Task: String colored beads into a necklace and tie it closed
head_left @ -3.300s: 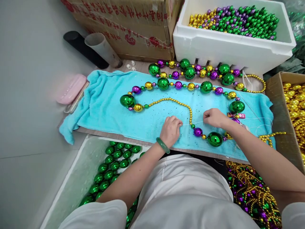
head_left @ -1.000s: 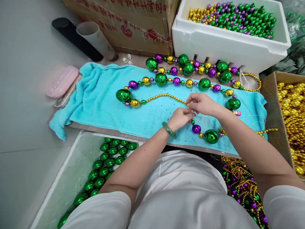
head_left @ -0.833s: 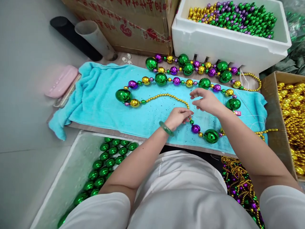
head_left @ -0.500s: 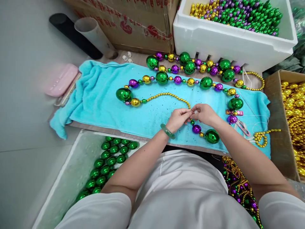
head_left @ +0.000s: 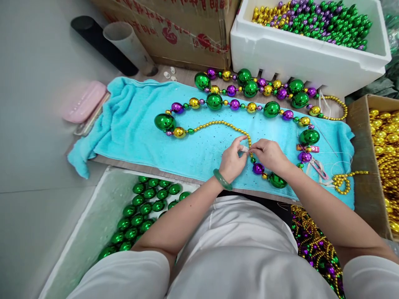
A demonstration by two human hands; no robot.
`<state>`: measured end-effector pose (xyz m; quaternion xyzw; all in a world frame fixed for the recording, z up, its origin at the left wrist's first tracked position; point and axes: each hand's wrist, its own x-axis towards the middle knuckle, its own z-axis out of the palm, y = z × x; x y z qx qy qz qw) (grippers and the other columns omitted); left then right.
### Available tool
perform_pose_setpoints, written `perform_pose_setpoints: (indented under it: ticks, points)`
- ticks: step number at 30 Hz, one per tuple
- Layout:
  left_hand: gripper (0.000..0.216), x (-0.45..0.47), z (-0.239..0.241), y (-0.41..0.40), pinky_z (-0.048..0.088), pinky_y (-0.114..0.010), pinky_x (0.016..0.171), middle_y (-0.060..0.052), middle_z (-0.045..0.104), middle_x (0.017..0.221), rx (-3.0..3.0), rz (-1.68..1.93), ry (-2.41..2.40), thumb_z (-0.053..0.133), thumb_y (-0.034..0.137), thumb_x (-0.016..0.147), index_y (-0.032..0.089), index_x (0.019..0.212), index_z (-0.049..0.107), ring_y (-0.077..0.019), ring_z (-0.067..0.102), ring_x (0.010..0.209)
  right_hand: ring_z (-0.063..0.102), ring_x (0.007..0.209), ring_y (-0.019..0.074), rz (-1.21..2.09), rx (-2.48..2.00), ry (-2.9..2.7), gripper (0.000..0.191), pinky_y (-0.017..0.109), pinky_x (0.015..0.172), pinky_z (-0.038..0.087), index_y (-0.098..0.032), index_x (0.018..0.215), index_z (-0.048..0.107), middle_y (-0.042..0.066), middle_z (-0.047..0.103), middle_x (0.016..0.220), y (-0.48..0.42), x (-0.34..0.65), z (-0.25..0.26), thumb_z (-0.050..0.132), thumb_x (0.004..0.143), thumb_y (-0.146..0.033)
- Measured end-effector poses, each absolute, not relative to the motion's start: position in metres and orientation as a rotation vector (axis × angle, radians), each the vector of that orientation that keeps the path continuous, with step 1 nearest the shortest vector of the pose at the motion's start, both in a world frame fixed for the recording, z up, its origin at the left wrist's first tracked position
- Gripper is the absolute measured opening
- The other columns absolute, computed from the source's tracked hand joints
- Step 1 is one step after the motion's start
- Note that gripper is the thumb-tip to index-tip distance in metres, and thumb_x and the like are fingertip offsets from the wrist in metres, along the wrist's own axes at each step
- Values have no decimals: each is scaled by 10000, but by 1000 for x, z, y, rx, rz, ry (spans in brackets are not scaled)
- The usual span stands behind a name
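A bead necklace in green, purple and gold lies looped over a turquoise towel. My left hand, with a green bangle at its wrist, is closed at the strand where small gold beads meet larger ones. One of its upper fingers is raised, and something white shows at its fingertips. Against them my right hand pinches the same spot, palm down. Any thread between the fingertips is too fine to make out. Just below hang a purple bead and a big green bead, partly behind my right wrist.
Snips and a short gold bead string lie at the towel's right. Another necklace lies along the far edge. Around stand a white foam box of beads, a carton of gold beads and a tray of green balls.
My left hand has turned and drawn slightly down, with a finger now raised and something white showing. My right hand stays pinched at the strand. The whole view has shifted slightly.
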<state>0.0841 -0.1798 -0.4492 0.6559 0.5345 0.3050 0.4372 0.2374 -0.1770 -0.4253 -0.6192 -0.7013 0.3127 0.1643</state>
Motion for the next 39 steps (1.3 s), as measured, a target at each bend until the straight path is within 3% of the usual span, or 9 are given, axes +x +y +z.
perform_pose_setpoints:
  ticks: [4,10,15,25,33,39]
  points:
    - [469,84,-449,-187,432,-328,896,-54,679,966,2030,750,1358,463,120,840,181,1305,494,-199,582,931,599,863,188,928,-1750,-2183,222,276,811,420,-157,830,725,87,669,884,-173,243,-419,504,835,-132]
    - [412,86,-453,-188,440,-324,872,-66,676,982,2231,726,1310,415,127,877,159,1278,506,-207,561,926,554,746,149,1181,-1759,-2117,159,250,701,398,-148,681,661,38,640,784,-167,250,-416,524,756,-119]
    - [320,85,-458,-186,436,-338,893,-78,675,1032,2302,714,1244,394,145,904,151,1176,561,-207,563,944,504,654,128,1433,-1718,-1877,108,250,631,372,-148,639,626,-9,587,636,-160,253,-421,555,694,-209]
    - [257,83,-461,-182,432,-336,856,-68,680,975,2361,770,1144,439,291,938,197,1006,669,-186,565,918,335,503,77,1717,-1677,-1519,222,254,520,258,-146,630,610,-57,438,509,-158,257,-423,619,608,-367]
    - [280,77,-452,-178,415,-353,831,-81,638,901,2365,625,1273,375,258,947,168,862,627,-211,525,883,427,575,96,1568,-1721,-1624,217,255,575,331,-146,725,667,-29,546,609,-159,272,-423,653,622,-336]
    - [277,62,-456,-175,399,-404,793,-103,587,790,2470,447,1279,383,179,898,165,732,605,-233,489,799,449,564,121,1330,-2008,-1838,58,262,548,328,-172,631,649,-9,551,565,-162,286,-419,606,662,-196]
